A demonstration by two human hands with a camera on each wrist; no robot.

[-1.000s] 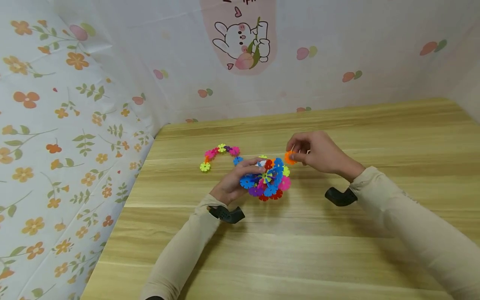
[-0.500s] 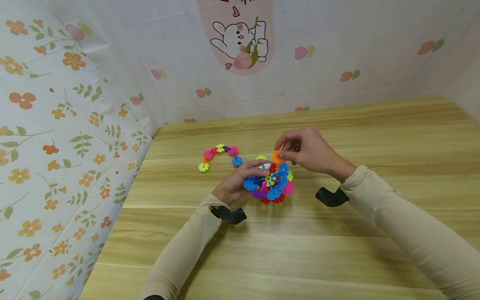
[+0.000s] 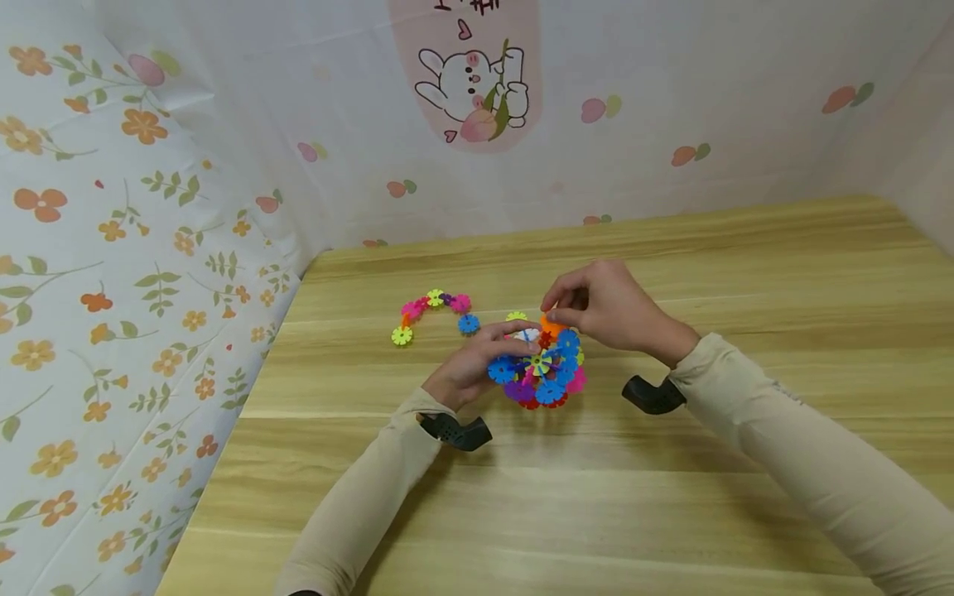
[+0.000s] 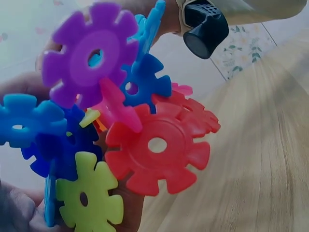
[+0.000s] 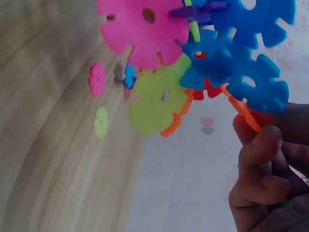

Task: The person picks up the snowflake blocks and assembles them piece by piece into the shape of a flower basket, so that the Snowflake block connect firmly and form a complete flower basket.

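Observation:
In the head view, my left hand [image 3: 471, 364] holds a ball-like cluster of notched plastic interlocking discs [image 3: 551, 391] in blue, purple, red, pink, yellow and white. My right hand [image 3: 617, 308] pinches an orange interlocking disc [image 3: 552, 325] at the cluster's upper edge. The right wrist view has this orange disc [image 5: 245, 112] edge-on between thumb and finger, its far edge meeting the cluster near a blue disc [image 5: 256, 82]. Up close in the left wrist view are a purple disc [image 4: 77, 67] and a red disc [image 4: 178, 166], with fingers partly hidden behind the cluster.
On the wooden table [image 3: 596, 513], a curved chain of joined discs [image 3: 436, 298] lies behind and left of the left hand. A yellow disc [image 3: 516, 316] lies just beyond the cluster. Printed cloth [image 3: 328, 99] hangs along the back and left.
My right hand has moved left with the orange disc, from apart from the cluster to its upper edge. The left hand and cluster have shifted slightly right.

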